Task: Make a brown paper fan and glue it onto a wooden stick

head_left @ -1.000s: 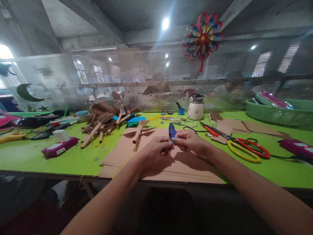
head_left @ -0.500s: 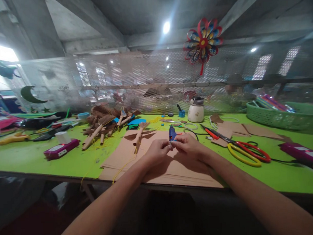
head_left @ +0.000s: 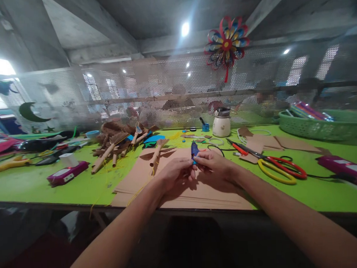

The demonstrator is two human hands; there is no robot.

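Over a stack of brown paper sheets (head_left: 181, 200), my left hand (head_left: 175, 171) and my right hand (head_left: 216, 164) meet with fingertips pinched together. Between them is a tiny bluish bit, too small to name. Just beyond the fingertips stands a blue glue gun (head_left: 194, 148), its lower part hidden behind my hands. To the left of my hands, a rolled brown paper tube with a fringed end (head_left: 156, 155) lies on the sheets.
On the green table (head_left: 92, 191) are a heap of brown paper pieces (head_left: 111, 132), purple power strips (head_left: 68, 173) at both sides, scissors (head_left: 276, 171), a white bottle (head_left: 221, 124) and a green basket (head_left: 321, 129). Yellow string (head_left: 136, 196) trails over the front edge.
My view has shifted slightly. My hands stay together at the same spot, but the left fingers have uncurled a little beneath the pinch, and a bluish bit shows at the fingertips.
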